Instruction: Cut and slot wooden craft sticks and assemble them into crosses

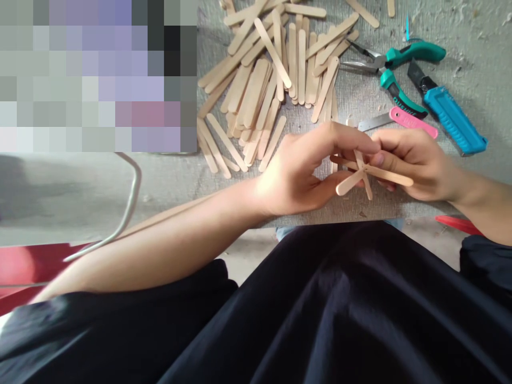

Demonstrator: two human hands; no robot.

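Note:
Both my hands hold a star-shaped piece made of crossed wooden craft sticks (pixel 386 174) above the table's near edge. My left hand (pixel 310 165) curls round its left side, thumb and forefinger on the sticks. Opposite it, my right hand (pixel 418 162) pinches the piece near its centre, and the fingertips of the two hands meet at the top. Several stick ends fan out from the joint towards me. My fingers hide part of the far side.
A heap of loose craft sticks (pixel 256 90) covers the table's middle. Right of it lie green-handled pliers (pixel 380 63), a blue utility knife (pixel 456 120) and a pink-handled folding blade (pixel 414 121). A pale cable (pixel 134 197) bends at the left.

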